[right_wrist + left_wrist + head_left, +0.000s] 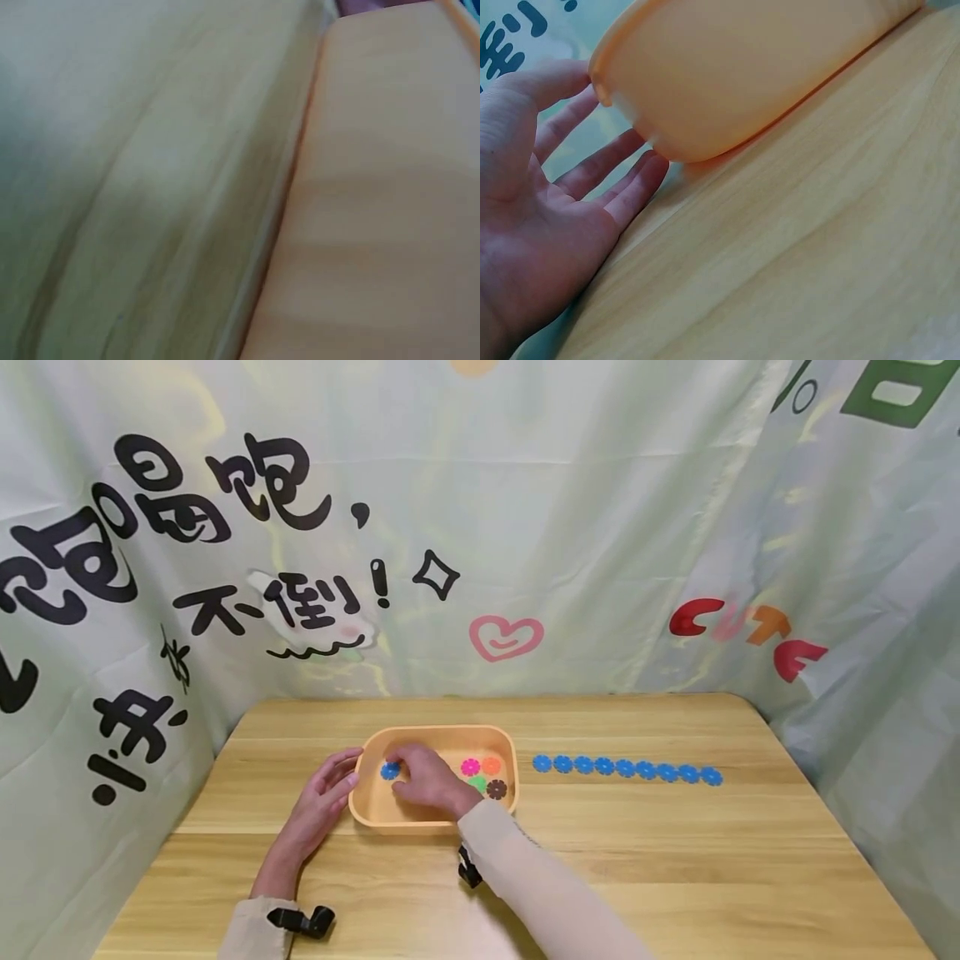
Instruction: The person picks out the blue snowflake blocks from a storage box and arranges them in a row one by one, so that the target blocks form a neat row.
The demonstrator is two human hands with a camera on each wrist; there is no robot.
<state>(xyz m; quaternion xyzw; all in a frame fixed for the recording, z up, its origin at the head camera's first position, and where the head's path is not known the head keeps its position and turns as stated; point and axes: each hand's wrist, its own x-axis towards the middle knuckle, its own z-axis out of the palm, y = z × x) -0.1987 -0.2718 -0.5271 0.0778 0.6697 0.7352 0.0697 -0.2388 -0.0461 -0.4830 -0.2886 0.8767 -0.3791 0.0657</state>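
A pale orange plastic tray [358,808] sits on the wooden table. My left hand [322,802] is at its left end; in the left wrist view, the fingers [604,161] reach out fairly straight, their tips against the tray's outer wall and rim. Inside the tray is my right hand [431,779], thumb and forefinger spread about a blue flower-shaped disc [390,771] on the left. At the tray's right lie a pink disc [470,767], an orange disc [491,766], a green disc [477,785] and a dark brown disc [497,789]. The right wrist view shows no hand, only the tray's side.
A row of several blue notched discs [626,768] runs rightward from beside the tray, edges close together. Bare wood of the table [675,860] spreads in front of the row. A printed cloth [600,527] hangs behind and at both sides.
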